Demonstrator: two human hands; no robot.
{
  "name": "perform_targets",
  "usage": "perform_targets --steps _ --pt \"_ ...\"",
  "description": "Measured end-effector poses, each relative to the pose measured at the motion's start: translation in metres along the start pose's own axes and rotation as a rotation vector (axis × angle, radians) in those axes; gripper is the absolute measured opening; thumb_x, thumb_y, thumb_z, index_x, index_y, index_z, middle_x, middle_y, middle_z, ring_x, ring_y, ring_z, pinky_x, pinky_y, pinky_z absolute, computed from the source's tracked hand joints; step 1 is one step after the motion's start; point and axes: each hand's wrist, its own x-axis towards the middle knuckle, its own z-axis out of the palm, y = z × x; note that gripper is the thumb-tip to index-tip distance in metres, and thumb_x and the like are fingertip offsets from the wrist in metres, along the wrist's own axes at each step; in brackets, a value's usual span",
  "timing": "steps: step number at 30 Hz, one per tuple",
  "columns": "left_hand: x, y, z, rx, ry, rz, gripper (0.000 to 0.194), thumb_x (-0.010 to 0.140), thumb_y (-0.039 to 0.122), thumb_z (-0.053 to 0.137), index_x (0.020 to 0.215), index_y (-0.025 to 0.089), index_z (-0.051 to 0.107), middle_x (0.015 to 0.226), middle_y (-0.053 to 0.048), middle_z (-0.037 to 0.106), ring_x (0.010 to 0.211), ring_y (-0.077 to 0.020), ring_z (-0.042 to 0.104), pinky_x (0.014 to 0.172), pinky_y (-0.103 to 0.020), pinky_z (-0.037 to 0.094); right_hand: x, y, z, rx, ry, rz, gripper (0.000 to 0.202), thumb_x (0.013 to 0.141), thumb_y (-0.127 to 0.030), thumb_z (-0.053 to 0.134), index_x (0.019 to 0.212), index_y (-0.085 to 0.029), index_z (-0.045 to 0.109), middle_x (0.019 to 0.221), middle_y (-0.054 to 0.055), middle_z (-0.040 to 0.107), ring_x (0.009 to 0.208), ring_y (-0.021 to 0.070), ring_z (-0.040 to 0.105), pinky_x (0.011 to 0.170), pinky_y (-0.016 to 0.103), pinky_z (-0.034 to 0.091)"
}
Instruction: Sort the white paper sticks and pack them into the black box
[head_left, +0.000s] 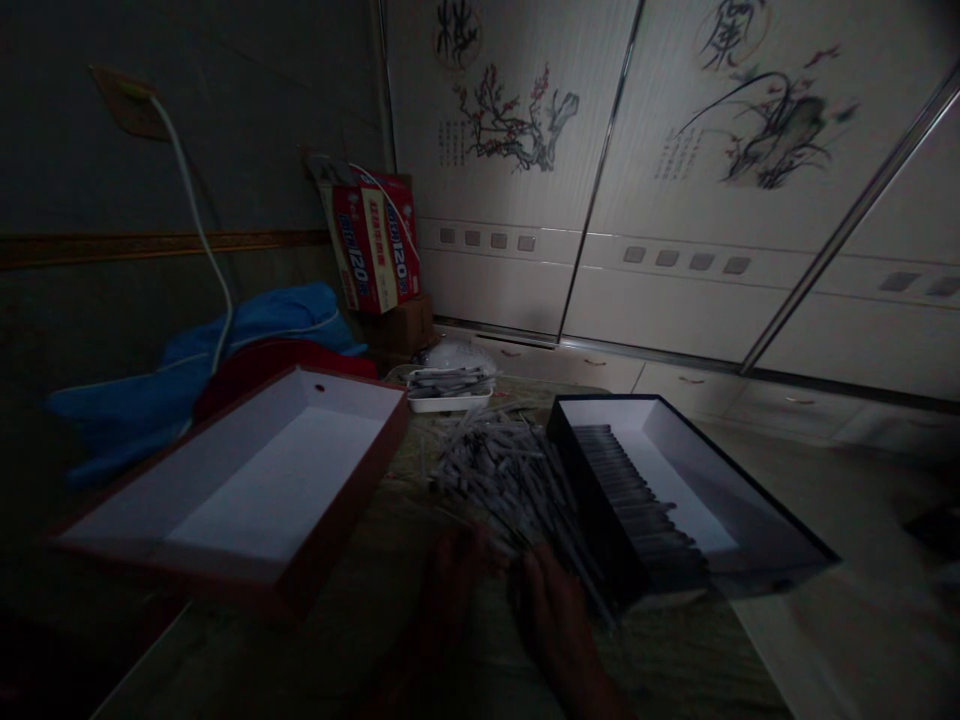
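Observation:
My left hand (454, 565) and my right hand (551, 605) are close together at the near edge of a loose pile of slim pen-like sticks (495, 460), over the table. Both hands look closed, fingers bent inward. Something thin and pale seems to lie between them, but darkness and blur hide what it is. Right of the pile stands a dark-rimmed box (690, 470) with a white inside. Along its left side lies a row of dark-tipped, pen-like sticks (637, 500). A shallow white tray (450, 403) behind the pile holds more sticks.
An open red box (289, 480) with a white inside stands left on the table (480, 670). Behind it are blue cloth (277, 310) and a red carton (379, 240). A white cable (199, 220) hangs from the wall. Sliding cupboard doors (510, 200) fill the back.

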Motion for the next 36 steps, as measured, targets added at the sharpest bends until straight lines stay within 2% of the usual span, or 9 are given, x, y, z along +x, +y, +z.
perform_targets --steps 4,7,11,17,22,29,36 --pt "0.002 -0.007 -0.003 -0.017 -0.001 0.012 0.033 0.07 0.047 0.058 0.07 0.014 0.059 0.062 -0.003 0.066 0.061 -0.0191 0.062 0.063 -0.03 0.048 0.0 -0.007 -0.001 0.013 -0.046 -0.008 0.022 0.09 -0.035 0.036 0.083 -0.02 0.051 0.066 -0.002 0.054 0.056 0.0117 0.052 0.052 0.019 0.038" --pt "0.002 -0.007 -0.002 -0.036 -0.008 0.014 0.033 0.069 0.047 0.058 0.07 0.014 0.059 0.06 -0.003 0.066 0.059 -0.0187 0.061 0.061 -0.03 0.047 -0.001 -0.003 0.001 0.017 -0.063 -0.016 0.027 0.091 -0.035 0.032 0.076 -0.02 0.05 0.061 -0.002 0.05 0.052 0.011 0.048 0.049 0.019 0.036" --pt "0.0 -0.001 0.001 -0.053 -0.029 -0.013 0.033 0.066 0.047 0.061 0.069 0.015 0.058 0.058 -0.003 0.066 0.058 -0.0195 0.061 0.06 -0.03 0.048 -0.002 0.002 0.003 -0.021 -0.01 -0.033 0.031 0.09 -0.036 0.033 0.069 -0.021 0.05 0.057 -0.002 0.049 0.048 0.0111 0.045 0.046 0.02 0.034" --pt "-0.002 0.005 0.002 -0.045 0.059 -0.014 0.036 0.06 0.05 0.064 0.066 0.015 0.059 0.057 -0.002 0.066 0.057 -0.0195 0.061 0.06 -0.03 0.047 0.0 -0.006 -0.002 -0.026 -0.068 -0.014 0.024 0.09 -0.035 0.035 0.081 -0.02 0.051 0.063 -0.002 0.053 0.055 0.0116 0.05 0.05 0.019 0.036" --pt "-0.001 0.002 0.001 -0.009 -0.002 -0.031 0.036 0.064 0.05 0.061 0.065 0.014 0.059 0.058 -0.003 0.067 0.058 -0.0194 0.061 0.061 -0.03 0.047 -0.002 -0.001 0.001 0.008 -0.099 0.014 0.028 0.091 -0.036 0.031 0.076 -0.02 0.048 0.059 -0.003 0.048 0.051 0.0105 0.046 0.048 0.019 0.034" --pt "-0.002 0.003 0.001 0.009 0.004 -0.008 0.031 0.066 0.047 0.061 0.063 0.016 0.059 0.057 -0.002 0.065 0.058 -0.0182 0.06 0.063 -0.029 0.047 -0.003 0.005 0.005 -0.044 -0.014 -0.058 0.029 0.09 -0.035 0.034 0.071 -0.02 0.05 0.058 -0.003 0.048 0.05 0.0109 0.046 0.047 0.019 0.036" --pt "-0.001 0.003 -0.001 -0.029 -0.035 -0.018 0.033 0.065 0.048 0.061 0.066 0.015 0.061 0.058 -0.002 0.065 0.058 -0.0182 0.06 0.062 -0.029 0.047 -0.003 0.003 0.002 -0.103 -0.019 -0.066 0.035 0.091 -0.035 0.03 0.068 -0.02 0.052 0.056 -0.001 0.052 0.048 0.0112 0.049 0.047 0.019 0.037"
